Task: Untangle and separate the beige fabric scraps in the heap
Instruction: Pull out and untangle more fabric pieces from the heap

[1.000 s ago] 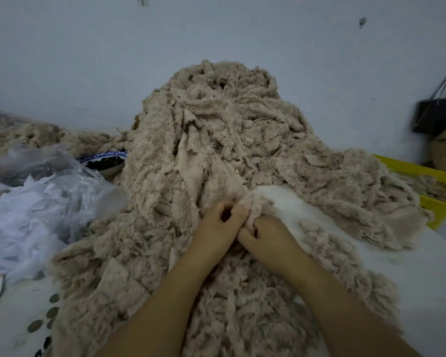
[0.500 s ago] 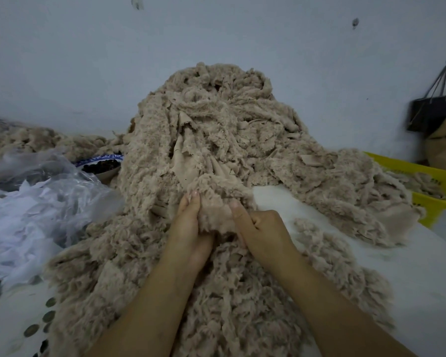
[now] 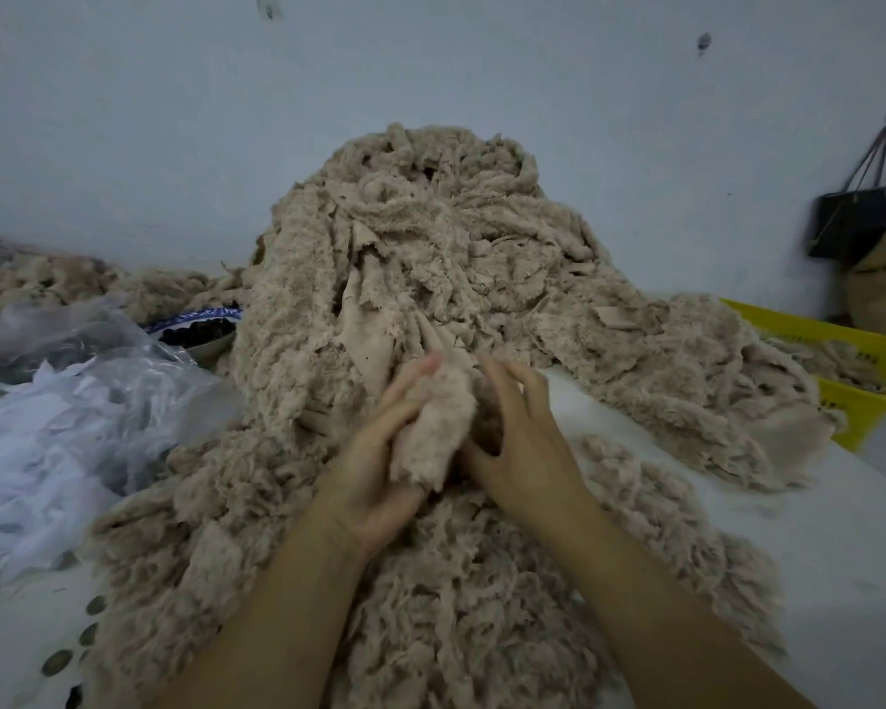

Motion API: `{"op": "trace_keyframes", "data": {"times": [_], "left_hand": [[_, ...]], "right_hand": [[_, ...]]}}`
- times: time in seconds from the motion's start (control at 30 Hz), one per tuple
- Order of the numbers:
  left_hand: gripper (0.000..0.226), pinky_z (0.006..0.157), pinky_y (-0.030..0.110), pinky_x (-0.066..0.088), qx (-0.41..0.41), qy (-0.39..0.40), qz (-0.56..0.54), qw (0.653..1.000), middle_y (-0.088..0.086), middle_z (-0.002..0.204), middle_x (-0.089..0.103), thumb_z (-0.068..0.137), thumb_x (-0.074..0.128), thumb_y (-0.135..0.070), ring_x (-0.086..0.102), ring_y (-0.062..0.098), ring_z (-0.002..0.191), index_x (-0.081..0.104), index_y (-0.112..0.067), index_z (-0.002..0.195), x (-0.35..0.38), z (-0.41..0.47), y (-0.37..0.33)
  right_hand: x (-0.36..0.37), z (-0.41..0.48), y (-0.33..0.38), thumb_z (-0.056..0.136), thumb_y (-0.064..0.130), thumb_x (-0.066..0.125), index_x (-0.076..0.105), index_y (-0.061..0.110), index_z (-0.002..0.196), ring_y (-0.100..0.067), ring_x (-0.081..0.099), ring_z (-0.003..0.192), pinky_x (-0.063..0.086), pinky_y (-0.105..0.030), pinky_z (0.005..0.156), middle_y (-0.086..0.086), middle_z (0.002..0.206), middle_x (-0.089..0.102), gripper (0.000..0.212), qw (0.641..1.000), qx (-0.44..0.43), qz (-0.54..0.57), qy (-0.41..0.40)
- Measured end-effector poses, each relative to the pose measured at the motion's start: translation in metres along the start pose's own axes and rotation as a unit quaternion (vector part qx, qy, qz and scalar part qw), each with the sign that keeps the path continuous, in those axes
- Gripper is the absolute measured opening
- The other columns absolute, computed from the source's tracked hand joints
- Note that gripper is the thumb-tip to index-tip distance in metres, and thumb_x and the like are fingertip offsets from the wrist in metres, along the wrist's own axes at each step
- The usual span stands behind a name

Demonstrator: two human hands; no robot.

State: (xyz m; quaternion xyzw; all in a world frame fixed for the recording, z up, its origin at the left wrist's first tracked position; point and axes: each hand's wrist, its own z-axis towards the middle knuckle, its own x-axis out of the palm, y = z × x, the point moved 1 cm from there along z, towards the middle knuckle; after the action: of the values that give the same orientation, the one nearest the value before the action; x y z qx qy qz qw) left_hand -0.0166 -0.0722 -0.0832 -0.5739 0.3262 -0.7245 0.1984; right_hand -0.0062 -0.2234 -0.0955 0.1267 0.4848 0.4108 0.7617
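L hand (image 3: 374,468) lay w/ fingers nearly straight, pointing away from the person. A fluffy beige scrap (image 3: 436,427) rested along its palm and fingers, carried, not clenched. R hand (image 3: 520,442) sat just right of it, back to the camera, fingers bent over the scrap's right side and thumb against its lower edge. Motion blur there, so couldn't tell if it really pinched. Scrap was btwn both hands, touching both, its far end meeting smooth beige strips by the fingertips.

Both hands were over the near slope of the beige heap (image 3: 430,237), which rose beyond them against the wall (image 3: 175,120) and spread under both forearms.

Left of L hand: crumpled clear plastic (image 3: 73,396), and beyond that a blue-rimmed bowl (image 3: 203,327) w/ dark contents, tucked at the heap's edge. Right of R hand: white tabletop (image 3: 799,545), then farther right a yellow crate (image 3: 863,368) w/ more beige scraps inside. Beyond the crate a black bag (image 3: 860,217) hung on the wall.
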Motion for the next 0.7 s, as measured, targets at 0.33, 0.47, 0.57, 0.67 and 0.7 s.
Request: {"op": "trace_keyframes", "data": {"times": [0.33,0.47,0.57,0.67,0.7], "left_hand": [[0.028,0.083,0.039,0.06,-0.079,0.125,-0.109,0.983,0.026,0.112,0.07,0.088,0.071,-0.025,0.071,0.033,0.102,0.076,0.003,0.091,0.003,-0.008,-0.002],[0.047,0.085,0.031,0.058,0.04,-0.023,-0.062,0.997,0.009,0.123,0.07,0.087,0.049,-0.007,0.071,0.02,0.102,0.062,-0.013,0.132,-0.005,0.004,0.0],[0.062,0.071,0.024,0.057,0.099,-0.12,0.112,0.982,0.0,0.098,0.077,0.089,0.037,0.01,0.071,0.011,0.074,0.053,-0.028,0.136,-0.009,0.011,0.005],[0.052,0.065,0.023,0.058,0.125,-0.169,0.127,0.969,0.002,0.102,0.077,0.096,0.043,0.008,0.073,0.012,0.073,0.058,-0.031,0.128,-0.012,0.014,0.007],[0.043,0.065,0.022,0.058,0.127,-0.17,0.109,0.971,0.005,0.105,0.077,0.098,0.047,0.003,0.073,0.013,0.075,0.06,-0.028,0.126,-0.013,0.014,0.006]], "right_hand": [[-0.01,0.002,-0.019,0.094,0.013,0.054,0.059,0.018,0.101,-0.015,0.051,0.08,0.044,-0.026,0.069,0.001,0.102,0.047,0.01,0.991,0.12,0.001,-0.054],[-0.01,0.002,-0.014,0.094,0.014,0.056,0.044,0.022,0.077,-0.014,0.04,0.071,0.032,-0.019,0.058,0.007,0.084,0.037,0.023,0.986,0.108,0.004,-0.127],[-0.01,0.002,-0.01,0.089,0.018,0.06,0.034,0.023,0.071,-0.02,0.033,0.083,0.023,-0.033,0.065,0.007,0.08,0.035,0.032,0.983,0.1,-0.013,-0.153],[-0.01,0.002,-0.017,0.091,0.022,0.059,0.045,0.017,0.085,-0.016,0.038,0.071,0.029,-0.034,0.061,0.003,0.075,0.039,0.016,0.978,0.138,0.066,-0.144],[-0.01,0.002,-0.019,0.093,0.024,0.057,0.048,0.018,0.089,-0.012,0.037,0.061,0.03,-0.033,0.058,0.003,0.07,0.04,0.012,0.974,0.148,0.098,-0.138]]}}
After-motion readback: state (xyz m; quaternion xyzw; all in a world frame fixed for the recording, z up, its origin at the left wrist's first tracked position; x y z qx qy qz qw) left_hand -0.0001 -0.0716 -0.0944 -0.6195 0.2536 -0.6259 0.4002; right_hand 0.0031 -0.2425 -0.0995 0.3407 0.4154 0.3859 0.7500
